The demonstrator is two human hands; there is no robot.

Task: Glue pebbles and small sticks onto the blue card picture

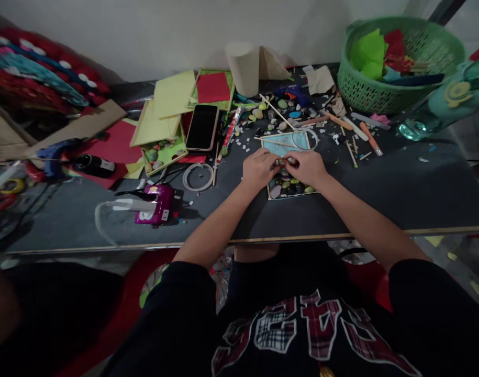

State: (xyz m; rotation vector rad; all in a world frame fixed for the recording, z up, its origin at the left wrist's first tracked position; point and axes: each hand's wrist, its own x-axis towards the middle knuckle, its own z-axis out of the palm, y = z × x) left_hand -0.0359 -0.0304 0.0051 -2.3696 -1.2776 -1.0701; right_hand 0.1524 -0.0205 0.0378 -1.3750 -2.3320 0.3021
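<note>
My left hand [262, 169] and my right hand [308, 169] meet over a small rectangular frame [296, 197] edged with thin sticks. Light blue paper [280, 146] backs its far part, and dark and greenish pebbles [287, 187] cover the near part. Fingers of both hands are closed in a pinch around a small brownish piece [280, 162] that looks like a pebble; the fingertips partly hide it. Across the far end of the frame lie a thin stick [277, 113] and a clear ring of tape [315, 140].
Loose pebbles [258, 113], a blue glue gun [292, 94] and sticks lie behind the frame. A green basket [380, 97] and a bottle [439, 112] stand right. Leftward are a phone [202, 128], a tape roll [198, 177] and a purple power adapter [156, 204]. Another person sits left.
</note>
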